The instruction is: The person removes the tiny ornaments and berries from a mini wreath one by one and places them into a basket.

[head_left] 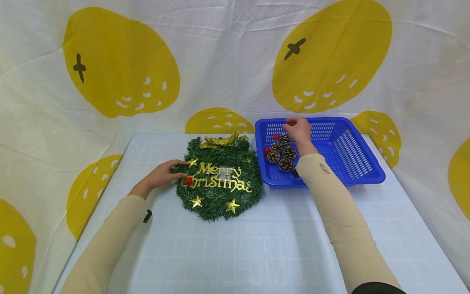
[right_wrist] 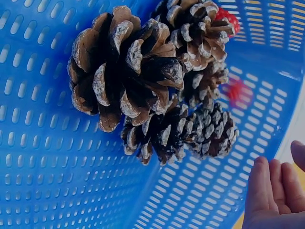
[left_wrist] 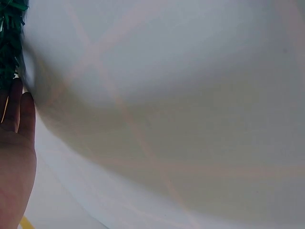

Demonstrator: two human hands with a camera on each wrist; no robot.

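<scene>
A green tinsel wreath [head_left: 216, 206] lies on the table, with gold "Merry Christmas" lettering [head_left: 220, 182], gold stars [head_left: 232, 206], a gold bow [head_left: 220, 141] and one red berry [head_left: 188, 181] near its left edge. My left hand [head_left: 162, 175] touches the wreath's left side; in the left wrist view its fingers [left_wrist: 27, 117] look straight beside the green tinsel. Over the back left of a blue basket [head_left: 363, 139] is my right hand [head_left: 299, 130]. Nothing shows between its fingers [right_wrist: 259, 186] and thumb. Several pine cones [right_wrist: 124, 71] and red berries [right_wrist: 238, 93] lie in the basket.
The basket stands on the light blue checked table [head_left: 205, 253], just right of the wreath. Behind the table hangs a white cloth [head_left: 220, 61] printed with yellow fruit. A black strap end [head_left: 147, 216] sticks out from the left sleeve.
</scene>
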